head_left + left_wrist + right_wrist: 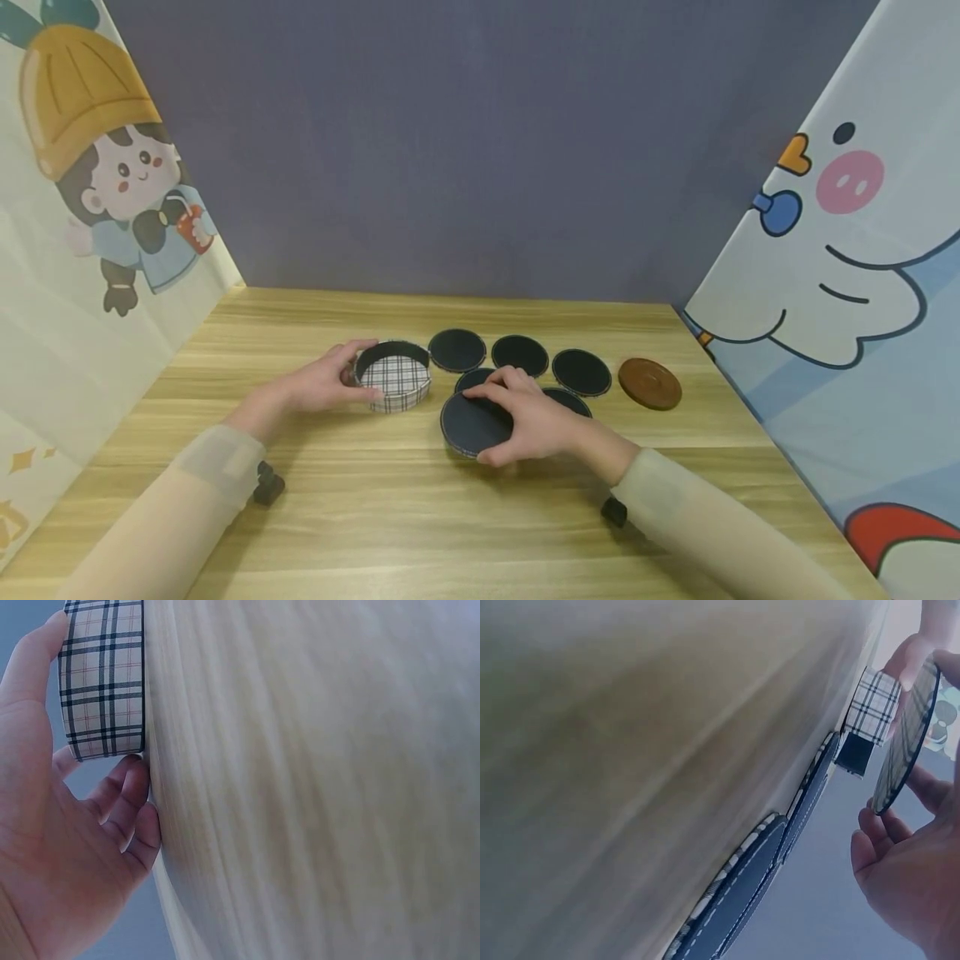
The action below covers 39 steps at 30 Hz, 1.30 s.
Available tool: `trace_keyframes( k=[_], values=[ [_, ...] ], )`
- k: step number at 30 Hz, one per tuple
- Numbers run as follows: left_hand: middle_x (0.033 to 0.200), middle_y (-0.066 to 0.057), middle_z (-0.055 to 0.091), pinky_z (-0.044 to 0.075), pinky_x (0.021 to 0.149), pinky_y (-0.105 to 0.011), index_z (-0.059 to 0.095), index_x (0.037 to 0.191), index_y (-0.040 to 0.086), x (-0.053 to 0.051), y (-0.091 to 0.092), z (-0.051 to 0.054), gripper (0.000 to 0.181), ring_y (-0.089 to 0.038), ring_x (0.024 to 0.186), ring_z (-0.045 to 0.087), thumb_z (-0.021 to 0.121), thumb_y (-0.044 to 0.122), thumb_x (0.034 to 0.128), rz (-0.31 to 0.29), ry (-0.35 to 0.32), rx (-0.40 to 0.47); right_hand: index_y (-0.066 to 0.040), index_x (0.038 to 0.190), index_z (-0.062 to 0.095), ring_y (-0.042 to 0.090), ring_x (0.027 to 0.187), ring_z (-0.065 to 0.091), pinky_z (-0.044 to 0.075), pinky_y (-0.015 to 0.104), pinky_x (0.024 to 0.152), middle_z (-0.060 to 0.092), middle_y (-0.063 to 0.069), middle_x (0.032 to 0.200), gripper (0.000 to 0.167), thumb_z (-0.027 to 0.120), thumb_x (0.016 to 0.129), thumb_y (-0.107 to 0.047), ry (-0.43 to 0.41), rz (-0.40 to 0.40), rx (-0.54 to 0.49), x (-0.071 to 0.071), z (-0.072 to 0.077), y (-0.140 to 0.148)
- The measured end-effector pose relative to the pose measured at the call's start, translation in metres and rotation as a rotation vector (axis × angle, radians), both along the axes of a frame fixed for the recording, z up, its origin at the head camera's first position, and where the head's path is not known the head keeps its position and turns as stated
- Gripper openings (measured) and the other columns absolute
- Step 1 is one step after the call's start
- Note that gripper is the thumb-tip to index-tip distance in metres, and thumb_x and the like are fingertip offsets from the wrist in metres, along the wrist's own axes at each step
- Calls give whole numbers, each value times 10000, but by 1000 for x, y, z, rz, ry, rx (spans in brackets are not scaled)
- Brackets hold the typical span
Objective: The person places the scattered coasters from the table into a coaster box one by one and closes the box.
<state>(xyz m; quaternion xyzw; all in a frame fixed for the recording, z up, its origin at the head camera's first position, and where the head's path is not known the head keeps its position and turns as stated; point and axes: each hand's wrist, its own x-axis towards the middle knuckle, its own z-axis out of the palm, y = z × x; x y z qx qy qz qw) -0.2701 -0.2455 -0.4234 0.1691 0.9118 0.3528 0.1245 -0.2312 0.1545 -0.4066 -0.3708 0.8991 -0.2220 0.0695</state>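
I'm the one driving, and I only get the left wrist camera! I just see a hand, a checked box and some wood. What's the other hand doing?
Observer: The right hand holds a black disc up off the table, its fingers at the edge.
Operator: Cool! Is it black on the bottom too?
Observer: No, the right wrist camera shows that its underside is checked.
Operator: Is there any disc that's a different colour?
Observer: Yes, a brown disc lies to the right of the other black discs.
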Motion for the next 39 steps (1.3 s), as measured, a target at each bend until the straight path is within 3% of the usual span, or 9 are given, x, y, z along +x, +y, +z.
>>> trace_keyframes(
  k=[7, 16, 29, 39],
  values=[
    [1459, -269, 465, 541, 1079, -601, 232, 1744, 164, 0, 0, 0, 1096, -356, 1227, 617, 865, 531, 927, 0, 7, 2, -367, 1607, 541, 260, 1310, 409, 395, 521, 1058, 459, 39, 1503, 895, 852, 794, -570, 33, -11, 10, -15, 1, -9],
    [1479, -302, 453, 518, 1111, -628, 241, 1735, 134, 0, 0, -3, 1089, -373, 1238, 632, 871, 506, 929, -4, 29, 1, -375, 1618, 527, 260, 1320, 413, 364, 530, 1092, 460, 32, 1494, 893, 839, 813, -599, 13, -39, 2, -32, 7, -28],
    [1462, -274, 474, 521, 1080, -593, 240, 1735, 141, -1, 2, -2, 1125, -339, 1217, 608, 884, 540, 905, -5, 48, -13, -330, 1626, 526, 293, 1303, 431, 382, 547, 1086, 471, 55, 1469, 882, 838, 844, -594, 17, -58, -14, -45, 16, -50],
    [1461, -293, 439, 552, 1063, -557, 239, 1739, 157, -2, 1, 0, 1103, -365, 1219, 661, 898, 474, 914, -9, 7, 25, -340, 1634, 510, 329, 1407, 415, 362, 602, 1147, 434, 96, 1566, 883, 829, 851, -597, 2, -83, -17, -58, 20, -66]
  ],
)
